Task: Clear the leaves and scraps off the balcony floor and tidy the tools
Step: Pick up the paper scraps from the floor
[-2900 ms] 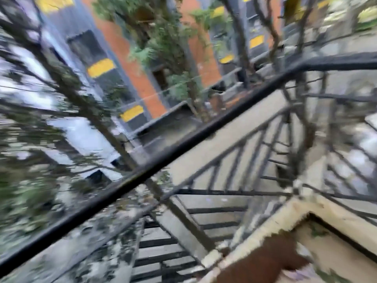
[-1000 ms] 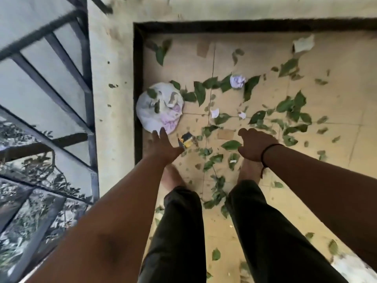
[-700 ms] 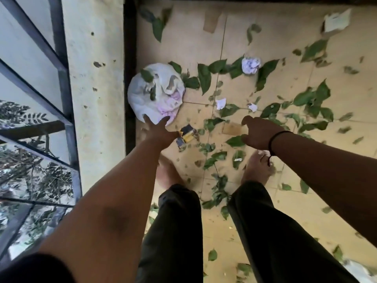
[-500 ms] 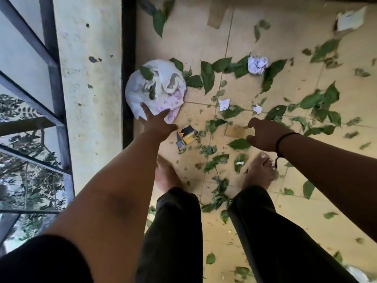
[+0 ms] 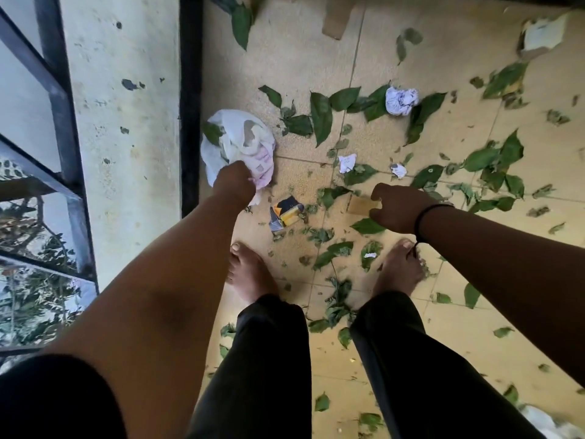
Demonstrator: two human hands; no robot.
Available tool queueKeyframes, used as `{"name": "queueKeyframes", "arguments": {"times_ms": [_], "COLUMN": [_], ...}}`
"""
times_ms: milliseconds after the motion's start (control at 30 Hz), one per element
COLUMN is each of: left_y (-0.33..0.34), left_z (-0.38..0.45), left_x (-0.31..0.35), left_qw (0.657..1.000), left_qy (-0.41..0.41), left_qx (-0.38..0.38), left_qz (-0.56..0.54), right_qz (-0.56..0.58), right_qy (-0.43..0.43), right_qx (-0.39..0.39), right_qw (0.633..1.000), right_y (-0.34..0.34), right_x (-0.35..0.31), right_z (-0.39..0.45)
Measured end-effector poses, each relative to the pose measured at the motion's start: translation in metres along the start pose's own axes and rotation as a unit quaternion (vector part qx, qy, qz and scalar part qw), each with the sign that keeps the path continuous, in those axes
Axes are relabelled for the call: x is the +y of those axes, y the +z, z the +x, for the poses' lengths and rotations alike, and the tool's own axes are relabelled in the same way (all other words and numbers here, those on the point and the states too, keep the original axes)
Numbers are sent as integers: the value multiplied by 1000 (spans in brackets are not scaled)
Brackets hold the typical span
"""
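Observation:
A crumpled white plastic bag [image 5: 235,141] with pink print lies on the tan tiles by the black floor border. My left hand [image 5: 233,186] grips its near edge, fingers curled into the plastic. My right hand [image 5: 397,208] hovers loosely curled over a brown cardboard scrap [image 5: 359,205] and holds nothing. Green leaves [image 5: 321,117] are strewn across the floor. A crumpled paper ball [image 5: 401,100] lies farther out, with small white paper bits [image 5: 347,162] nearer. A torn yellow-and-black wrapper [image 5: 285,213] sits between my hands.
My bare feet [image 5: 250,274] stand on the tiles among the leaves. A pale concrete ledge [image 5: 126,122] and a black metal railing [image 5: 60,99] run along the left, with a drop beyond. Another white scrap [image 5: 543,34] lies at top right.
The view swung from the railing down to the floor. My left hand reached forward to the white bag and closed on its edge. My right hand stayed above the cardboard scrap.

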State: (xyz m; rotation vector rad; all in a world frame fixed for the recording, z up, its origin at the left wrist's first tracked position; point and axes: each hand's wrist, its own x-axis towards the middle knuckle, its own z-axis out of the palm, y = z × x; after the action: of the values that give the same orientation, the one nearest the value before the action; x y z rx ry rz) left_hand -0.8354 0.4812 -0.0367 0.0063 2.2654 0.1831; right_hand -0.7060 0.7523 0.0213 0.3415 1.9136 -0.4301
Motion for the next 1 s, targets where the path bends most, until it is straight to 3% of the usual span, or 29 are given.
{"name": "queueKeyframes", "arguments": {"times_ms": [133,233,300,367,400,433,467,500,567,633,700,767,867,933,1000], "left_y": [-21,-35,-40,-38,-37,-37,-35,-33,-21,-8,0,-3,-6,3,15], "left_z": [-36,-62,-80,-94,-101,-108,-114,-118,-120,-118,-117,-121,-129,-134,-135], "left_x": [18,34,43,46,48,49,50,52,54,52,45,43,54,70,84], "left_qw": [981,917,839,707,632,579,558,556,638,749,802,799,779,794,802], "left_qy": [6,9,-32,-77,-87,-91,-98,-111,-144,-141,-98,-59,-32,-29,-52], "left_qx": [55,30,-25,-120,-163,-197,-217,-226,-197,-134,-82,-97,-192,-181,-121], "left_qz": [-186,-398,-543,-693,-753,-786,-795,-792,-730,-633,-584,-590,-596,-580,-583], "right_qz": [26,125,311,522,596,645,677,695,697,640,512,375,308,328,395], "right_qy": [-7,-9,6,39,43,23,-15,-49,-42,-2,10,21,1,-83,-151], "right_qx": [-2,32,59,45,16,-18,-51,-74,-59,33,150,238,279,254,191], "right_qw": [1000,992,949,851,802,763,734,714,713,768,846,896,910,906,886], "right_y": [2,5,3,-3,-6,-8,-10,-11,-11,-9,-5,0,8,16,25], "right_x": [-18,-34,-50,-67,-73,-78,-82,-87,-95,-99,-96,-88,-84,-88,-95], "right_z": [-4,-8,-13,-16,-17,-15,-14,-14,-12,-9,-8,-12,-24,-32,-43]}}
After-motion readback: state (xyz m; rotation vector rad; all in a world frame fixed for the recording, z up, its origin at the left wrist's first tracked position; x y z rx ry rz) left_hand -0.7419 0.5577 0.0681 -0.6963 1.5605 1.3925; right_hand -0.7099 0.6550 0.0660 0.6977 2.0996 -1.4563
